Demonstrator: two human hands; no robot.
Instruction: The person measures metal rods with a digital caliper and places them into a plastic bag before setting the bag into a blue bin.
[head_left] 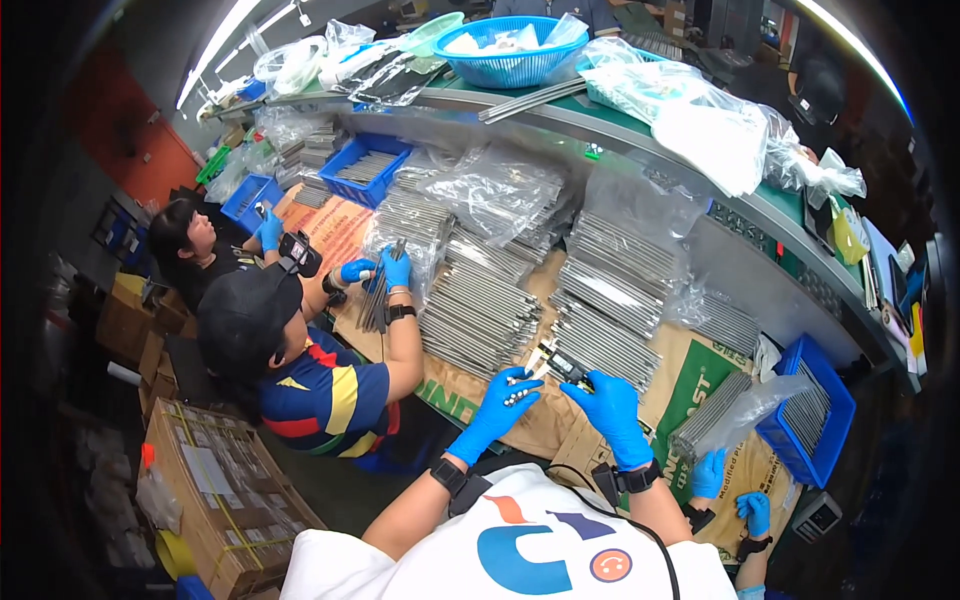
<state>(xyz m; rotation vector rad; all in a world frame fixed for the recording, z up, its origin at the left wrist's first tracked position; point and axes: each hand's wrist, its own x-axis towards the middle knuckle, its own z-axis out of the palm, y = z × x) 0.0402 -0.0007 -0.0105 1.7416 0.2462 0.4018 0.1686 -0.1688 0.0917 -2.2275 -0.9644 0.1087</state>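
Note:
My left hand, in a blue glove, is closed around a few thin metal rods whose round ends point up toward me. My right hand, gloved the same way, grips a digital caliper with a dark body. The caliper's jaws reach left to just above my left fingers; whether they touch a rod is too small to tell. Beyond both hands, dense rows of grey metal rods lie on brown paper, with another stack to their right.
At left, a co-worker in a striped shirt holds rods; another person sits behind. On the right, someone's gloved hands are beside a rod bundle and a blue bin. A raised shelf carries a blue basket and plastic bags.

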